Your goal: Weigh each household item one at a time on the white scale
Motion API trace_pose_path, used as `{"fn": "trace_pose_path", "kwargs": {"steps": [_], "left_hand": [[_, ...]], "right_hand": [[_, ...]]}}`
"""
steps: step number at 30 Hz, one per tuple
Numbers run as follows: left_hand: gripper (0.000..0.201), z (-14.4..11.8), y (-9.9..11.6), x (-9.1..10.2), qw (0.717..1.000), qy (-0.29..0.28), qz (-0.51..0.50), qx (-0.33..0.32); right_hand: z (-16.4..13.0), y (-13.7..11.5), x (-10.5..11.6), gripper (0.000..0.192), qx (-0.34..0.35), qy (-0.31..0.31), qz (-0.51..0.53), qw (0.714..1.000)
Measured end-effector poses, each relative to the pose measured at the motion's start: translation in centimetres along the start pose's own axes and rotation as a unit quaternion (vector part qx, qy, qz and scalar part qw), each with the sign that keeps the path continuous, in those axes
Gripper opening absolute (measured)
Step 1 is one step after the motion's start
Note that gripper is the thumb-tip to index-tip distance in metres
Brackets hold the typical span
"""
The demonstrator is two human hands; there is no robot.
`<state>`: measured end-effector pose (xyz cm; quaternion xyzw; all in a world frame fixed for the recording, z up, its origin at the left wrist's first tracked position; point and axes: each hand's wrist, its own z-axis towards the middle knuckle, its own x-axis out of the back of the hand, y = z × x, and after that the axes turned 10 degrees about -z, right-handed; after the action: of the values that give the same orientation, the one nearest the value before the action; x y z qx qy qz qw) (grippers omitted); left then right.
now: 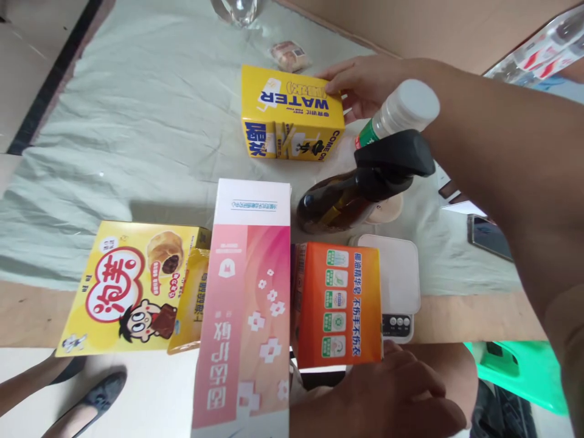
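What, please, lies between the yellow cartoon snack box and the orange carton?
In the head view, a tall pink-and-white box stands between the yellow cartoon snack box and the orange carton.

Looks like a plain room set up for handling packaged household goods, not a kitchen or a shop floor. A low wooden bench (460, 316) carries a wrinkled pale green cloth (137, 121). On it: retail cartons, unopened — a yellow water box (292, 115), a snack box (132, 286) with a cartoon face, a pink box (249, 292), an orange soap box (340, 304). Also a brown spray bottle (360, 188), a white-capped bottle (396, 115), and a small white scale (399, 286) with buttons. Bare pale floor at the left edge. A green plastic stool (524, 371) beside the bench. A phone (488, 237) lies at the right. Brown cardboard (433, 24) stands behind.
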<state>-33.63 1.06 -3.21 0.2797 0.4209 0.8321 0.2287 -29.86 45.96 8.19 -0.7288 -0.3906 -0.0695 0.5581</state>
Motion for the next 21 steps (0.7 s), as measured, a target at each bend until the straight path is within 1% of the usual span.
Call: {"fn": "trace_pose_path", "kwargs": {"steps": [2, 3, 6, 9, 13, 18, 21], "left_hand": [[0.05, -0.3, 0.3, 0.6, 1.0, 0.002, -0.006, 0.004], [0.048, -0.4, 0.4, 0.8, 1.0, 0.003, -0.008, 0.011], [0.043, -0.6, 0.8, 1.4, 0.999, -0.007, -0.011, 0.036], [0.047, -0.6, 0.9, 1.4, 0.999, -0.018, -0.014, 0.036], [0.052, -0.5, 0.6, 0.8, 0.999, -0.017, -0.017, 0.021], [0.052, -0.6, 0.4, 0.2, 1.0, -0.004, -0.012, 0.008], [0.049, -0.7, 0.5, 0.0, 1.0, -0.011, 0.008, 0.017]], "right_hand": [[-0.3, -0.9, -0.7, 0.032, -0.041, -0.054, -0.009, 0.998], [-0.4, -1.1, -1.0, 0.033, -0.054, -0.07, -0.006, 0.996], [-0.3, -1.1, -1.6, 0.029, -0.065, -0.096, 0.023, 0.993], [-0.1, -0.8, -1.6, 0.03, -0.076, -0.125, 0.055, 0.988], [-0.2, -0.8, -1.5, 0.038, -0.112, -0.136, 0.115, 0.978], [-0.7, -0.9, -1.3, 0.045, -0.163, -0.139, 0.211, 0.954], [-1.0, -0.8, -1.3, 0.048, -0.185, -0.171, 0.246, 0.936]]}}
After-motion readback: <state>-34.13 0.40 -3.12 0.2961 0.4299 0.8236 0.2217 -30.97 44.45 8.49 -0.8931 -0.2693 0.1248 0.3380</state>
